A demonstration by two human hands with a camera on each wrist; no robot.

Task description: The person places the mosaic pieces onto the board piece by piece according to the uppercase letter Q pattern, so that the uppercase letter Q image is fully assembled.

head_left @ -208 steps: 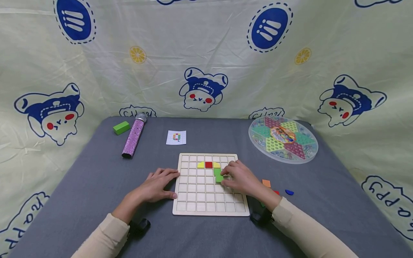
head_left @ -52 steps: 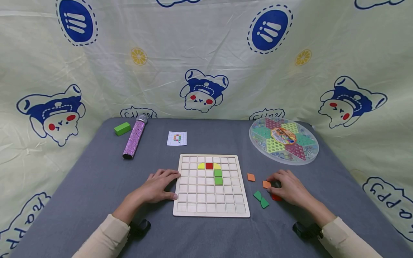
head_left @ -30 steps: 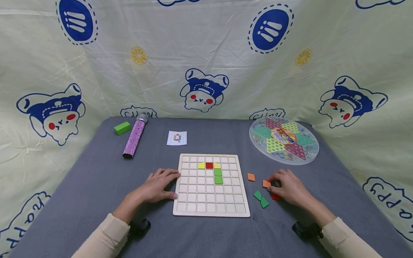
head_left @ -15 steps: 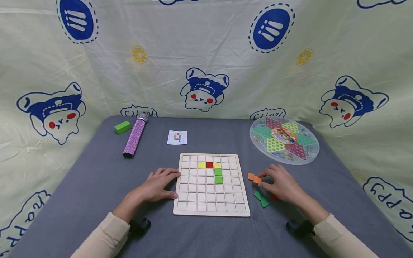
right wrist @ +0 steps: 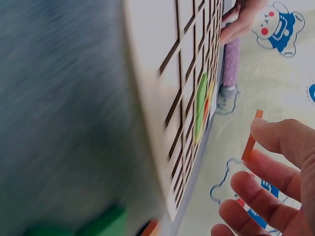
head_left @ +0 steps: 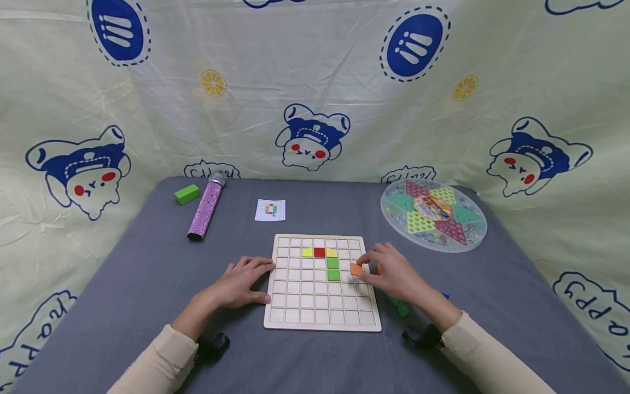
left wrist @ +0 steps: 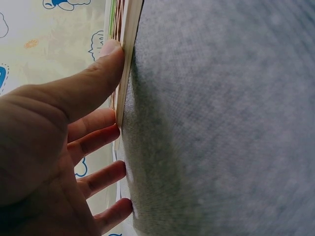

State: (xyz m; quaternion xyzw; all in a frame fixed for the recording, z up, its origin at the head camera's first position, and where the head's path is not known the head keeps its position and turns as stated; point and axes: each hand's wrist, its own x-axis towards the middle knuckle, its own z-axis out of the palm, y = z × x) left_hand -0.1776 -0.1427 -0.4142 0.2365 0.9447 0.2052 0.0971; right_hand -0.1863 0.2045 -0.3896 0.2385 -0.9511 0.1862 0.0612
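Between thumb and index finger, my right hand (head_left: 394, 273) pinches an orange square tile (head_left: 356, 268). In the right wrist view that tile (right wrist: 252, 136) is seen edge-on, raised above the board. The wooden grid board (head_left: 300, 317) holds yellow corner pieces on both sides of a red square (head_left: 319, 252), with two green squares (head_left: 333, 269) below the right-hand yellow piece (head_left: 332, 253). My left hand (head_left: 241, 285) rests thumb and fingertips against the board's left edge, fingers spread, as the left wrist view also shows.
Dark green pieces (head_left: 403, 310) and a blue piece (head_left: 445, 296) lie right of the board, partly behind my right forearm. Farther back are a pattern card (head_left: 270, 210), a purple microphone (head_left: 204, 212), a green block (head_left: 187, 195) and a round game board (head_left: 433, 214).
Two green squares now lie flat on the board. My right hand has gone to the loose tiles, picked up an orange square and carried it left over the board. My left hand has stayed put.
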